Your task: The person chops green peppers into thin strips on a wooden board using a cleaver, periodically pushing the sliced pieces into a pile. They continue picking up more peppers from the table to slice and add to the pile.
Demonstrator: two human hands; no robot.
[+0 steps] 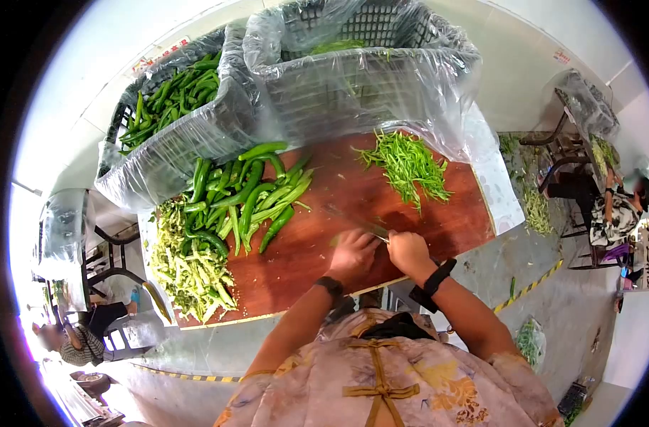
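My right hand (408, 252) is wrapped around the handle of a knife (373, 229), whose blurred blade points up and left over the red-brown board (303, 274). Close beside it, my left hand (353, 254) has its fingers curled down near the front edge of the board. Whatever is under those fingers is hidden, with only a faint green smear by the thumb. Whole green peppers (246, 192) lie heaped at the board's left. Thin green shreds (410, 167) form a pile at the back right.
Pale pepper cores and scraps (185, 267) cover the left front corner. Behind the board stand a plastic-lined crate of peppers (175, 96) and a larger plastic-lined crate (360, 75) with some green shreds inside. Other people sit at left (79, 345) and right (613, 213).
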